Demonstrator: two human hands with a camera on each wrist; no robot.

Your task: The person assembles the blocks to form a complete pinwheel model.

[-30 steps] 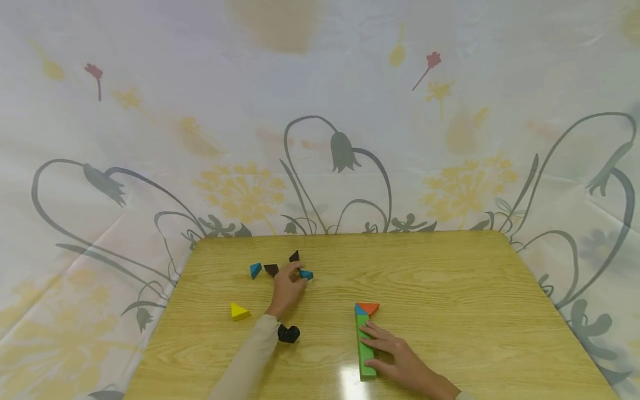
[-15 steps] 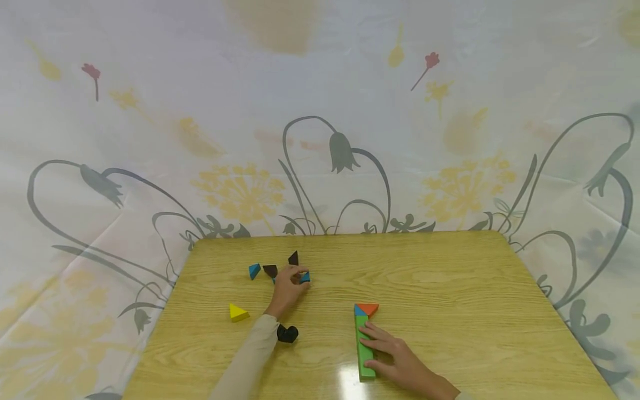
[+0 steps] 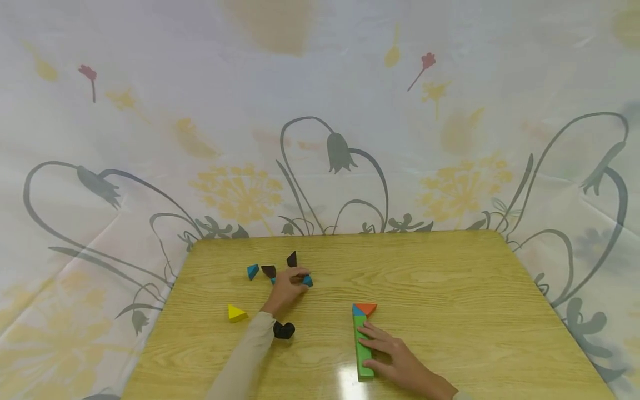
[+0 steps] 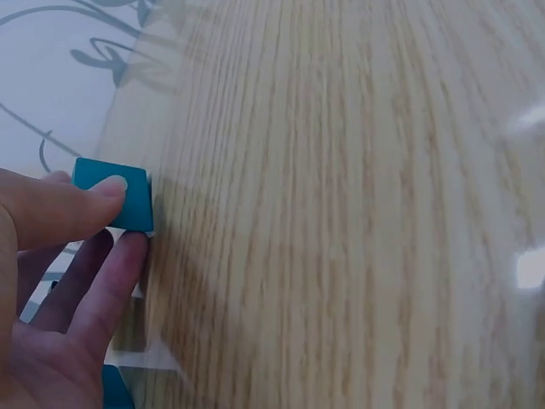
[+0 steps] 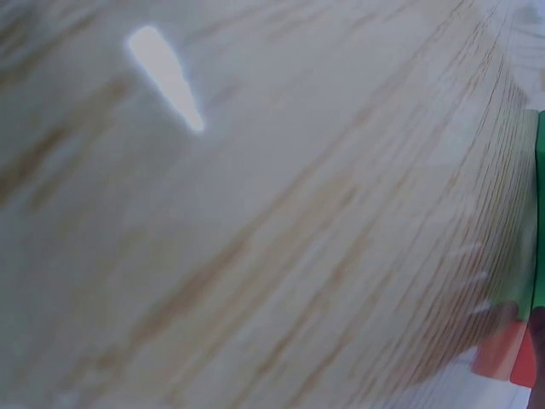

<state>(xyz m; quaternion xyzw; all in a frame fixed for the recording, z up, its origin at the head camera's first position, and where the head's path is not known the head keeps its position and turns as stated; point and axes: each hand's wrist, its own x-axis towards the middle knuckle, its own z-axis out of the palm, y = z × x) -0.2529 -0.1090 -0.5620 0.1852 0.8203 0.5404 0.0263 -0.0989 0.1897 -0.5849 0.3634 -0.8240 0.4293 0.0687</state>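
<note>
My left hand [image 3: 287, 289] pinches a blue block [image 3: 307, 281] near the table's far left. In the left wrist view, the thumb presses the flat face of this blue block [image 4: 136, 200], with a finger underneath. Behind the hand, another blue block [image 4: 117, 390] shows in part. My right hand [image 3: 400, 358] rests its extended fingers and thumb on a long green block [image 3: 363, 353]. At the green block's far end sit a blue triangle [image 3: 357, 310] and an orange-red triangle [image 3: 367, 309]. In the right wrist view, only the edge of the green block [image 5: 541, 230] appears.
Near my left hand lie a dark block [image 3: 269, 270], a second dark block [image 3: 292, 259] and a blue block [image 3: 253, 271]. A yellow triangular block [image 3: 237, 313] lies left. Beside the left cuff is a black rounded thing [image 3: 284, 330]. A patterned cloth [image 3: 320, 183] hangs behind the wooden table [image 3: 450, 278].
My left hand has closed its thumb and fingers on the blue block, which has shifted slightly toward me and turned. The right hand stays on the green block.
</note>
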